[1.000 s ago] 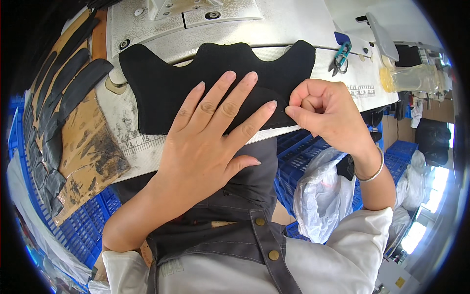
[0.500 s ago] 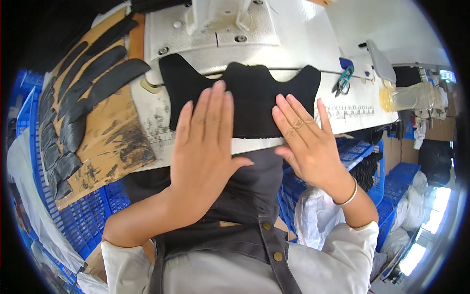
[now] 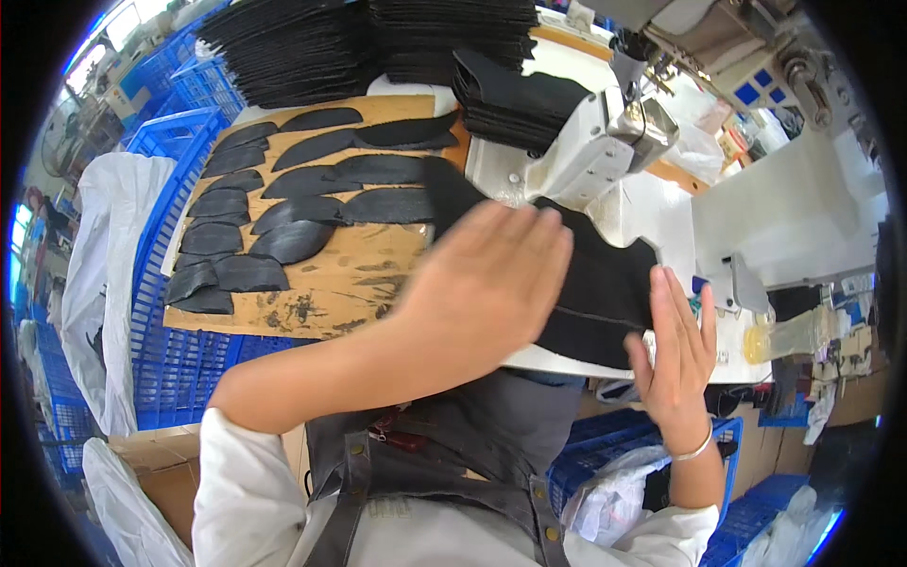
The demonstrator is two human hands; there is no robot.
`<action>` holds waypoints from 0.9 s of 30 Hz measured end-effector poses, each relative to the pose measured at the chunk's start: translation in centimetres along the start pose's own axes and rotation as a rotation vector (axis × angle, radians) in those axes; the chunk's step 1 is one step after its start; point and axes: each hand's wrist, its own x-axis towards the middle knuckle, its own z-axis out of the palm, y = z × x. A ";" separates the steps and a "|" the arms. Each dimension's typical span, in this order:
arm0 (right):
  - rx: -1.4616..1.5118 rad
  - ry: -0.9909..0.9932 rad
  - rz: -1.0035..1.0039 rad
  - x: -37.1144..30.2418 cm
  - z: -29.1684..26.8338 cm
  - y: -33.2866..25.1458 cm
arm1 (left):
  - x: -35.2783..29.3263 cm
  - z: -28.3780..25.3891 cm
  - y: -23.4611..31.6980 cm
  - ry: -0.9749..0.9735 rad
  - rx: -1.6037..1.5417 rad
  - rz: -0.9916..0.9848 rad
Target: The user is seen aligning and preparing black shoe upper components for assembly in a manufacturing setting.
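Slanted now, where it lay squarer a moment ago, the matte black panel [image 3: 609,260] with its scalloped upper edge sits over the smooth white tabletop [image 3: 548,360], beside the stained brown board [image 3: 331,300] of glossy, leaf-shaped black pieces [image 3: 293,243]; a thin pale line crosses its lower part. Over its middle my left hand [image 3: 491,283] blurs, fingers straight and together, contact impossible to tell; my right hand [image 3: 675,364] stands at its right end, fingers extended, thumb apart, gripping nothing.
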 end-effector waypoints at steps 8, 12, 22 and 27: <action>0.280 -0.076 0.029 -2.2 2.7 -1.8 | 1.6 -1.2 -13.1 0.358 0.517 -0.232; 0.332 -0.082 0.060 -1.1 3.6 -3.0 | 10.2 4.8 -14.8 0.500 0.487 -0.041; 0.497 -0.109 0.083 -0.6 5.1 -2.3 | 5.4 5.3 -14.3 0.060 -0.283 0.022; 0.518 -0.052 -0.009 3.0 6.1 -3.0 | -0.9 7.7 -11.3 -0.109 -0.249 0.091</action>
